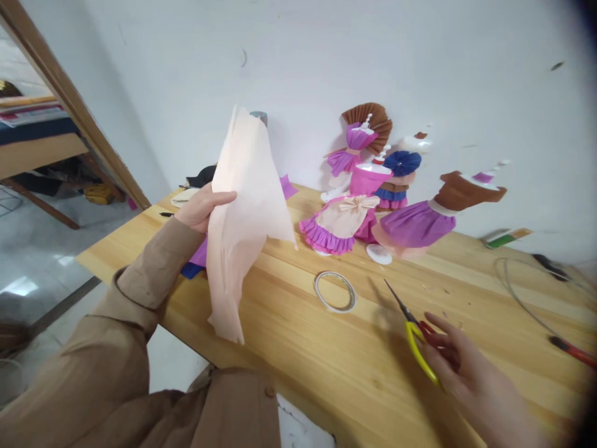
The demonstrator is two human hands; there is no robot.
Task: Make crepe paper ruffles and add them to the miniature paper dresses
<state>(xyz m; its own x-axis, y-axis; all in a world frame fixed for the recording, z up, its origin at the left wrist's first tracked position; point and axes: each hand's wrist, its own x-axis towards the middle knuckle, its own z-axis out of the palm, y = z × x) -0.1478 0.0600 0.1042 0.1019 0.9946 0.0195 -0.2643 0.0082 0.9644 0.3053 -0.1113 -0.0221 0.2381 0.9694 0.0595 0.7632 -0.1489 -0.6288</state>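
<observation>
My left hand [200, 208] is closed on a folded sheet of pale pink crepe-like material [242, 193], thumb on top. The sheet hangs down over the table's near edge side. In my right hand [466, 367] is a pair of scissors [415, 341] with yellow and red handles. Their blades look closed and point away to the upper left. The lower fingers are partly hidden behind the handles. Between both hands, a roll of white tape [334, 291] lies flat on the wooden table [298, 348].
Several small dress forms stand at the back, among them one in a pink dress with a cream apron [347, 214] and one with a brown top [471, 190]. A cable with a red handle [576, 353] lies at the right. Purple pieces [288, 186] lie behind the sheet.
</observation>
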